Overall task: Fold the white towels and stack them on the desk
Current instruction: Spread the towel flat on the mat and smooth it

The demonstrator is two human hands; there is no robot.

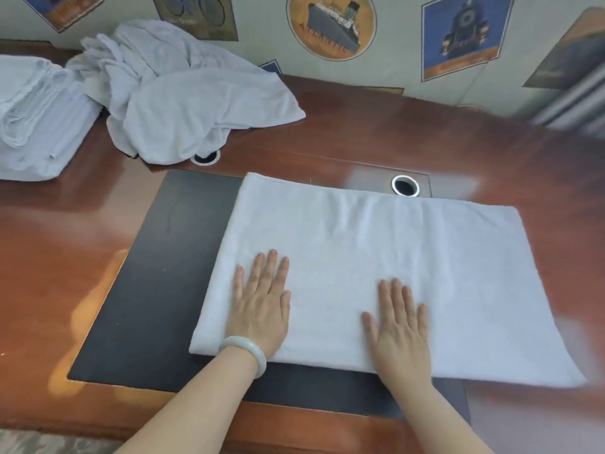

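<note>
Two hands press flat on the near part of the folded towel point(376, 253), left hand point(262, 306) and right hand point(401, 329), each grip apart. Smoothing seems in hand; next, one end must probably be lifted across. Beneath lie a dark mat point(147, 290) and glossy tabletop point(49, 257); far left, crumpled towels point(183, 93), a folded stack point(32, 126), postered wall point(393, 60).

Two hands point(262, 309) point(399, 326), one flat towel point(376, 244), one crumpled heap point(183, 90), one folded stack point(32, 119), two grommets point(405, 185) point(205, 157).
</note>
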